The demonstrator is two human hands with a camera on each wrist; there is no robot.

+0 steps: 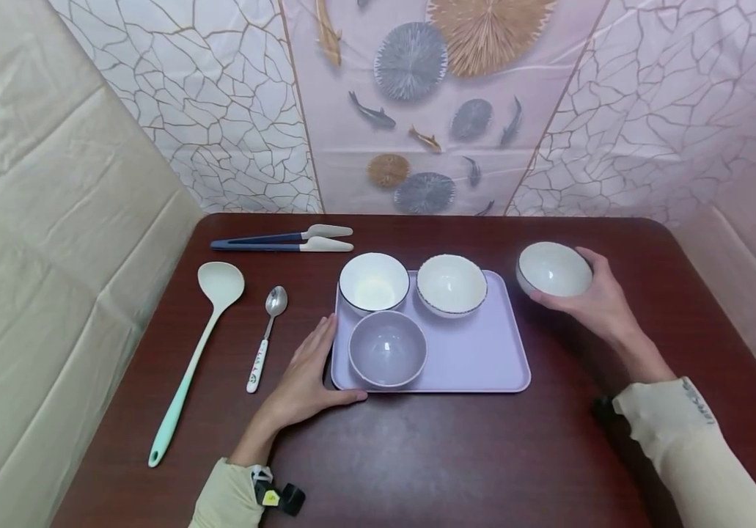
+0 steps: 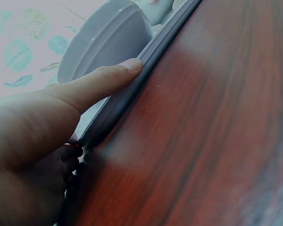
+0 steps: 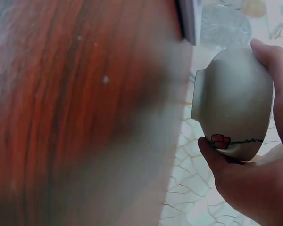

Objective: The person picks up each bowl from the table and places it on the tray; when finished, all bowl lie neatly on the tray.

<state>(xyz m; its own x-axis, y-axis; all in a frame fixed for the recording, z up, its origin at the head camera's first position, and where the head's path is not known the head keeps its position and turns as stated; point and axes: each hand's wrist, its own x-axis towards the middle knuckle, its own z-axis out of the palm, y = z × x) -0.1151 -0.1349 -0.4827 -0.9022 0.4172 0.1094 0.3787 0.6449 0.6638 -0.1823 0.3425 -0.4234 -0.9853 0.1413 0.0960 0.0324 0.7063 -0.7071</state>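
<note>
My right hand grips a white bowl at its right side, over the table to the right of the tray. In the right wrist view the bowl shows its foot and a small red pattern, raised off the tabletop. My left hand rests at the near-left corner of the lilac tray, fingers straight along its left side. In the left wrist view its thumb touches the tray's front rim. On the tray stand a grey bowl, a dark-rimmed white bowl and a white bowl with a patterned rim.
Left of the tray lie a teaspoon with a patterned handle and a ladle with a pale green handle. Blue-handled tongs lie near the far edge of the dark wooden table. A patterned cloth hangs behind.
</note>
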